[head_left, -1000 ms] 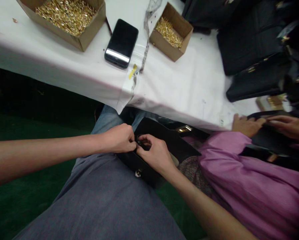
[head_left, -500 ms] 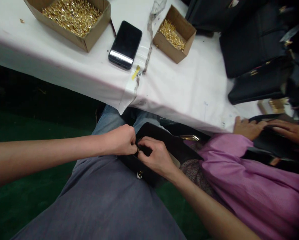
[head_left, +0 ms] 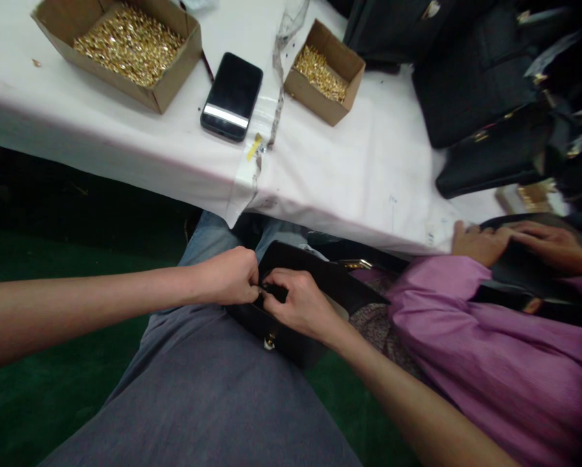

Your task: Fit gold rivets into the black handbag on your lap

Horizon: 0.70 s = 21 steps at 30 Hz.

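Note:
A black bag (head_left: 342, 280) with a small gold clasp (head_left: 270, 342) on its near side lies across the lap. Over its left end, my left hand (head_left: 235, 275) is closed in a fist, thumb and fingertips pinched together. My right hand (head_left: 298, 301) meets it there, thumb and forefinger curled inward in a pinch. The fingertips of both hands almost touch at the bag's edge. Whatever small piece lies between them is too small and dark to make out.
On the white-covered table (head_left: 339, 175) stand a large cardboard box (head_left: 161, 97) and a smaller one (head_left: 315, 104), both holding gold metal pieces. Between them lies a phone (head_left: 232, 97). Black bags (head_left: 466, 97) crowd the right. A co-worker's pink sleeve (head_left: 446, 305) is close on my right.
The view has shifted slightly, so the table things appear a little left and lower. Both hands keep their pinch at the same place on the bag.

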Available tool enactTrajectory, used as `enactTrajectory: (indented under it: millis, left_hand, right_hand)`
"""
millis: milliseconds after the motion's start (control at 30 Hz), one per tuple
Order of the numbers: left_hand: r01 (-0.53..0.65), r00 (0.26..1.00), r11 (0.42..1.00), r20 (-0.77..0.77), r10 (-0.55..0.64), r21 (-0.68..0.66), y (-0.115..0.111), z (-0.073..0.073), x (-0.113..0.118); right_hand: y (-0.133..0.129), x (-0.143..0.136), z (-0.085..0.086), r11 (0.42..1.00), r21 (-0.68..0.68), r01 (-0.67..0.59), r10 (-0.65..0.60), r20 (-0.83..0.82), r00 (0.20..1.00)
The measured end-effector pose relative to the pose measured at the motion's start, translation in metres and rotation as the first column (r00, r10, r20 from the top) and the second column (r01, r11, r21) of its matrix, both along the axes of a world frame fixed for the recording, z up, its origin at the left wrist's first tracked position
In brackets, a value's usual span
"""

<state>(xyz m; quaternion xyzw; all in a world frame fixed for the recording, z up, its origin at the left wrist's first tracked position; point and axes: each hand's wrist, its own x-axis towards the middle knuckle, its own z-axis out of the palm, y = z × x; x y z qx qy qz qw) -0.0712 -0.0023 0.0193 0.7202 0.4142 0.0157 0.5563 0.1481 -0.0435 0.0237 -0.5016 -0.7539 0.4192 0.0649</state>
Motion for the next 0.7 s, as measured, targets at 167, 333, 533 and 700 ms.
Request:
enactTrajectory:
  millis: [167, 333, 533, 700]
  left_hand:
    - [-0.048, 0.997, 0.999, -0.059, 0.049, 0.009, -0.004, 0.002, 0.005]
    - [-0.031, 0.999, 0.999, -0.022, 0.032, 0.043, -0.006, -0.002, 0.005]
    - [0.002, 0.999, 0.997, -0.033, 0.001, 0.081, -0.008, -0.003, 0.003]
    - [0.061, 0.989, 0.979, -0.141, -0.034, 0.195, -0.009, -0.004, 0.005]
  right_hand:
    - [0.000, 0.001, 0.001, 0.998, -0.055, 0.013, -0.016, -0.049, 0.999]
    - [0.000, 0.000, 0.002, 0.997, -0.073, 0.013, -0.017, -0.052, 0.998]
    - [-0.011, -0.004, -0.002, 1.000, -0.012, -0.012, 0.012, 0.009, 1.000]
    - [-0.017, -0.009, -0.007, 0.999, 0.051, -0.002, -0.002, 0.074, 0.997]
